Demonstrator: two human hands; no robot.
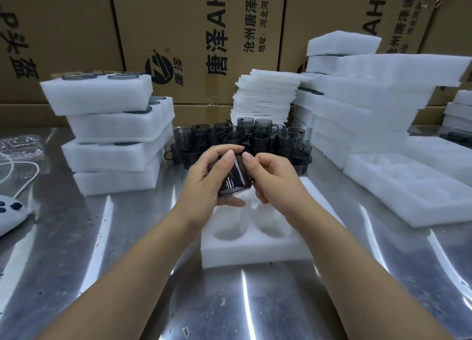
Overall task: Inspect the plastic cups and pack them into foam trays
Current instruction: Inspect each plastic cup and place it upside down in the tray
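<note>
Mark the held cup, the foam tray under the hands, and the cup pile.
held cup (233,180): head view, on its dark side wall.
foam tray (255,254): head view, on its near front wall.
cup pile (258,138): head view, on a middle cup's wall.

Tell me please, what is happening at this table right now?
A person is holding one dark cup in both hands, the left hand wrapped around it and the right hand pinching its side, apparently checking it. Directly below lies a foam tray whose visible holes are empty. More loose cups wait behind on the metal table. A stack of filled trays stands on the left, and more white foam is piled on the right.
</note>
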